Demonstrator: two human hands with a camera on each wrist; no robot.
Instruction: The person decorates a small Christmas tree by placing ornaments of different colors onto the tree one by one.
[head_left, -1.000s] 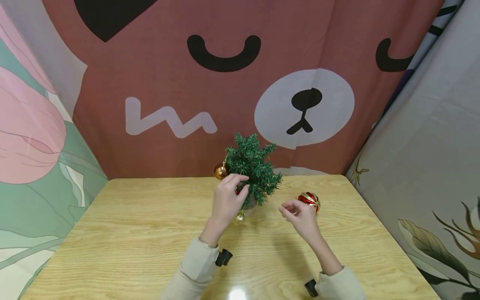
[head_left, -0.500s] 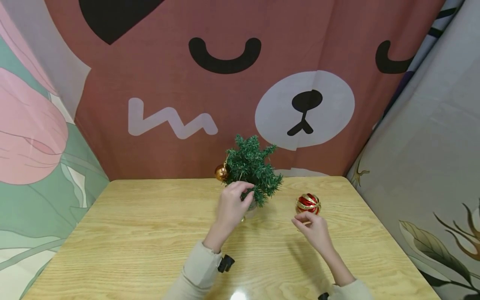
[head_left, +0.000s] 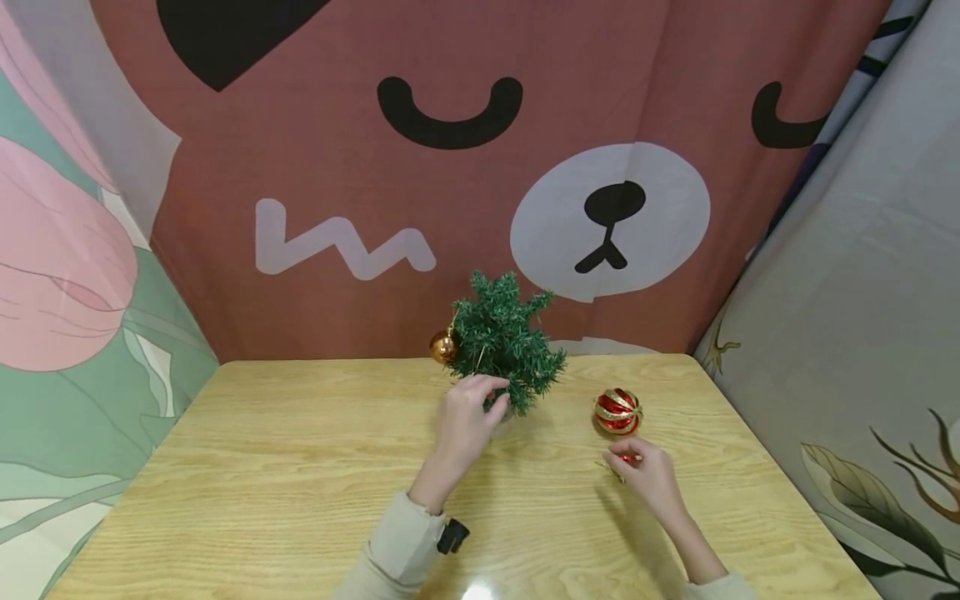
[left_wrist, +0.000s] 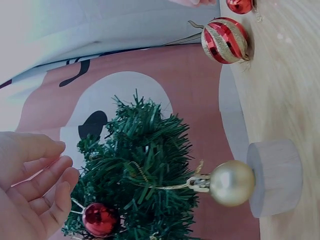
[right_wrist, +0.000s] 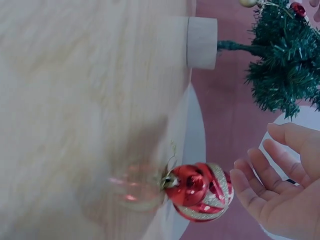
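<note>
"Three appear hung on the tree (head_left: 506, 333). Confirm positions."

"Amber bauble (head_left: 444, 347): left side. Pale gold bauble (left_wrist: 232, 183): low, near the base (left_wrist: 276, 177). Hung red bauble (left_wrist: 100, 220): at the branches, near the left hand (head_left: 465, 417)."

"State the items left."

"Two, presumably. Loose red bauble (right_wrist: 187, 185) and striped bauble (head_left: 618, 412) lie near each other on the worktop (head_left: 300, 458), right of the tree. Decorating is probably past halfway."

"Finger status?"

"Left: fingers loosely bent and parted beside the branches, no item gripped. Right hand (head_left: 648, 475): fingers part-spread by the loose red bauble, no grip visible; contact cannot be confirmed."
</note>
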